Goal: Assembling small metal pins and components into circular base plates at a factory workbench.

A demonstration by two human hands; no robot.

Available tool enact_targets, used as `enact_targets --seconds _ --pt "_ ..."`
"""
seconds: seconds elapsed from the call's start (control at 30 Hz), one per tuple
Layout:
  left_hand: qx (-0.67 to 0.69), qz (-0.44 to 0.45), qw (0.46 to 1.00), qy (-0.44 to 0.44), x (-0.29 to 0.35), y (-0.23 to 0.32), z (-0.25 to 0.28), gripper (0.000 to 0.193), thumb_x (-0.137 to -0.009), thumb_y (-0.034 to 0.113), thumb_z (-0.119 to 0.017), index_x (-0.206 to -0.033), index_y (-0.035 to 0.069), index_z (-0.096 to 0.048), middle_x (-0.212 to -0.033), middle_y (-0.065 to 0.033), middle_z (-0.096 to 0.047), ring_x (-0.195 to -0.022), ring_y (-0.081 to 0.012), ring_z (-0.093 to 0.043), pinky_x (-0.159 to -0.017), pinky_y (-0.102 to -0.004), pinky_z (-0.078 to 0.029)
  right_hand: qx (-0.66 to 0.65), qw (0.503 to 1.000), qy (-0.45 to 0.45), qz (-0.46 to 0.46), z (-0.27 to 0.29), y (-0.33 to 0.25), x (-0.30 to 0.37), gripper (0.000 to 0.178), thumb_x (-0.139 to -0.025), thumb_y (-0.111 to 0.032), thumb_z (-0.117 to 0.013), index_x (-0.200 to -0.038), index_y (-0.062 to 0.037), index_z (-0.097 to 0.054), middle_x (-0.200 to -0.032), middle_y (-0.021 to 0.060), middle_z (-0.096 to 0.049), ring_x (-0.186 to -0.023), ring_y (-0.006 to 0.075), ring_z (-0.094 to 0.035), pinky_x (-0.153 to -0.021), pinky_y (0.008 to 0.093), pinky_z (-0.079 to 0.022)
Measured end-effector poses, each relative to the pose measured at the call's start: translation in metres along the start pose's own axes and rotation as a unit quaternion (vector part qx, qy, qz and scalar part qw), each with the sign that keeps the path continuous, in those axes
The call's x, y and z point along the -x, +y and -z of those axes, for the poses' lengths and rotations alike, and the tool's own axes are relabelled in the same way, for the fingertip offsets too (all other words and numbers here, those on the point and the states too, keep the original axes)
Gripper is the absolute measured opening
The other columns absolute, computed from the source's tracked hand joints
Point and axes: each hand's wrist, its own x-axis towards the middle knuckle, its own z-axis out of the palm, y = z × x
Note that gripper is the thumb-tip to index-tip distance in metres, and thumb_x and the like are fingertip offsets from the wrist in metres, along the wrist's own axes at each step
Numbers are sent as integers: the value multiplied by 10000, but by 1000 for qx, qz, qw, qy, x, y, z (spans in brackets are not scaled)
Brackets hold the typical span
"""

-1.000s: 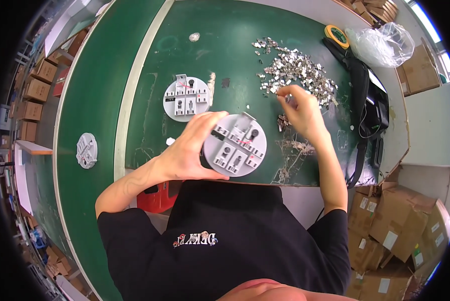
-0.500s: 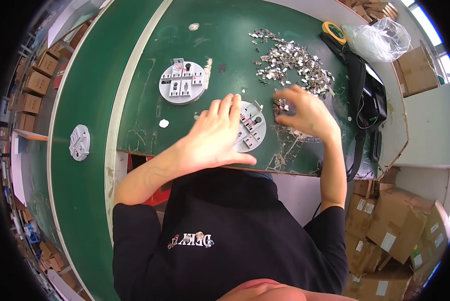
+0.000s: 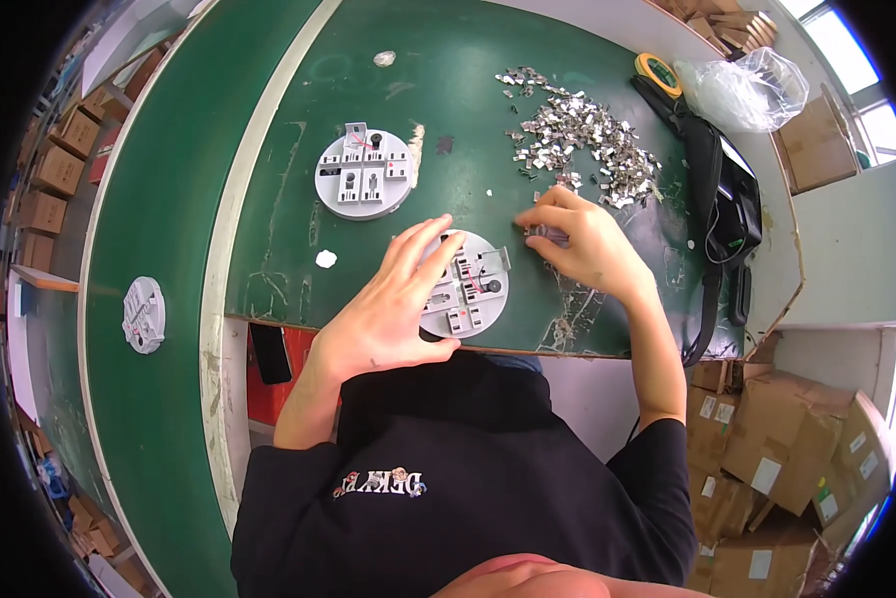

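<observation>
My left hand (image 3: 380, 307) curves round the left side of a round grey plastic base (image 3: 471, 301), thumb at its near edge and fingers over its far side. The base has raised blocks, slots, a black knob, a thin red wire and an upright tab. To the right of it, my right hand (image 3: 592, 244) is closed, thumb and fingers pinched round small metal pieces (image 3: 547, 235) just above the table. Beyond that hand spreads a pile of small shiny metal pieces (image 3: 589, 140). A second round grey base (image 3: 365, 177) lies farther left, untouched.
A third round base (image 3: 146, 315) sits on the green strip (image 3: 169, 199) beyond the pale rail (image 3: 230, 239). At the right edge lie a black bag (image 3: 719, 179), a yellow tape roll (image 3: 658, 74) and a clear plastic bag (image 3: 752, 92). Cardboard boxes (image 3: 787, 448) stand lower right.
The base under my left hand has shifted left and nearer and turned clockwise. My left hand has moved to its side. The right fingers have closed and drawn slightly left.
</observation>
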Motion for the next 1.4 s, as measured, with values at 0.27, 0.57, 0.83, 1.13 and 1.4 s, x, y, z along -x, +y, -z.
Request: enact_targets --seconds 0.27,0.57,0.83,1.13,1.4 --pt "-1 74 996 56 5 5 -8 996 -656 178 -850 -1507 11 -360 -1566 -178 -309 -1407 -358 -328 -1136 -467 -358 37 999 -6 -4 -5 11 1 195 -820 36 -665 -1003 -27 -695 -998 67 -632 -745 212 -590 -698 300 -494" --pt "-1 4 997 80 2 9 -15 891 -724 236 -810 -1462 -13 -377 -1489 -202 -350 -1321 -389 -363 -1097 -472 -370 -52 996 17 -67 2 -10 2 154 -824 47 -663 -959 -10 -710 -972 48 -659 -712 150 -549 -656 250 -441" --pt "-59 98 987 112 -12 21 -25 688 -731 85 -744 -1373 26 -502 -1491 -173 -404 -1309 -361 -405 -1106 -441 -366 -160 982 9 -99 3 -30 9 102 -837 27 -674 -919 -3 -727 -845 23 -653 -634 90 -462 -589 221 -392" --pt "17 98 977 189 -4 11 -12 519 -800 -25 -620 -1312 32 -554 -1508 -147 -422 -1267 -306 -465 -1024 -384 -406 -191 977 6 -98 8 -39 22 114 -825 44 -686 -914 -11 -730 -803 7 -661 -601 92 -459 -572 224 -390" --pt "216 69 969 98 -13 6 -15 467 -798 -60 -606 -1255 35 -602 -1414 -117 -524 -1167 -273 -521 -932 -356 -445 -155 986 -5 -66 0 -40 17 96 -828 38 -694 -909 -11 -709 -794 17 -659 -597 104 -472 -564 229 -398"
